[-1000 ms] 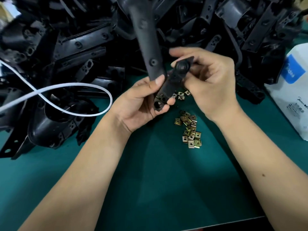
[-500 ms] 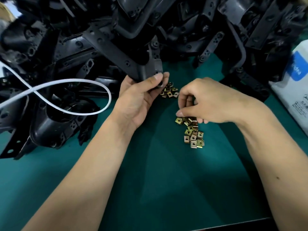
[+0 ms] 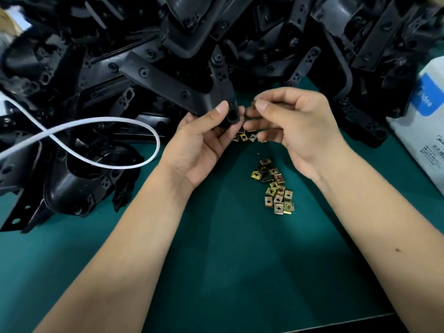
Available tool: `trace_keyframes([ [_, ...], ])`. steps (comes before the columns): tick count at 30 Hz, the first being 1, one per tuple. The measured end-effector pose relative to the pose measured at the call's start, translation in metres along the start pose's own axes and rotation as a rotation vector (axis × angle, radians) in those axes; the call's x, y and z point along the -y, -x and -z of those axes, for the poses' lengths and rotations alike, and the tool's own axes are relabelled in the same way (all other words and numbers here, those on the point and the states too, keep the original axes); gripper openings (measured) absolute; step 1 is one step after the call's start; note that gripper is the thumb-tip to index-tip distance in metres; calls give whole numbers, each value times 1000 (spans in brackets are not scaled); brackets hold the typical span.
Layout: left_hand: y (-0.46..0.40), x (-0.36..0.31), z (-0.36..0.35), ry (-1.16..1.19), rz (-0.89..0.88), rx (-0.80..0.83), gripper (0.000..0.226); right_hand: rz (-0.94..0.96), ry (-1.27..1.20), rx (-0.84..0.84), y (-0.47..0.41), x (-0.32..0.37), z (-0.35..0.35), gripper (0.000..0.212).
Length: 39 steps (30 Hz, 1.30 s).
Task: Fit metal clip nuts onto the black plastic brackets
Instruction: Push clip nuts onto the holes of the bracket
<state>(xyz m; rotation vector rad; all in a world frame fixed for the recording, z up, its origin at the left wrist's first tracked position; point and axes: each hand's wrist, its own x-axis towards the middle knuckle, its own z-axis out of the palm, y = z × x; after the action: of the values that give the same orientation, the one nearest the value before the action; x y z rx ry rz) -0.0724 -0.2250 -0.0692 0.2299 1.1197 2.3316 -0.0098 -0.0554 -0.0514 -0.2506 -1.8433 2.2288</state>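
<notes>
- Left hand point(image 3: 199, 143) has its thumb and fingers wrapped round the near end of a black plastic bracket point(image 3: 173, 86), holding it up off the green mat point(image 3: 228, 272). The bracket's long arm runs up and left from there, and a second arm goes straight up from the same corner.
- The end tab of that bracket, with its round hole point(image 3: 232, 115), pokes out just past the left thumb and faces the right hand.
- Right hand point(image 3: 295, 131) is right next to that tab, thumb and forefinger pinched together on something small, looks like a clip nut point(image 3: 252, 103), but honestly it's mostly hidden so can't see how it's turned. Can't tell if it's touching the tab yet either.
- Loose clip nuts point(image 3: 276, 188), brassy little squares, sit in a scattered bunch on the mat below the right hand, plus a smaller clump point(image 3: 245, 137) under the two hands.
- Huge pile of black brackets point(image 3: 312, 44) fills the whole back of the bench.
- White strap point(image 3: 101, 143) loops over the pile on the left.
- White box with a blue label point(image 3: 425, 131) at the right edge.
</notes>
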Motion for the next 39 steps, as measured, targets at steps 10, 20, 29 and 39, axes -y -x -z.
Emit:
trace_keyframes([
  [10,2,-2,-2,-12,32,-7,13,-64,-151,104,4,-1,-5,6],
  [20,0,-2,2,5,51,-3,15,116,16,27,5,-3,-9,8],
  [29,1,-2,2,-20,54,37,35,118,-28,-46,4,-5,-11,7],
  [39,1,-3,4,-6,76,75,27,65,-55,15,3,-1,-8,6],
])
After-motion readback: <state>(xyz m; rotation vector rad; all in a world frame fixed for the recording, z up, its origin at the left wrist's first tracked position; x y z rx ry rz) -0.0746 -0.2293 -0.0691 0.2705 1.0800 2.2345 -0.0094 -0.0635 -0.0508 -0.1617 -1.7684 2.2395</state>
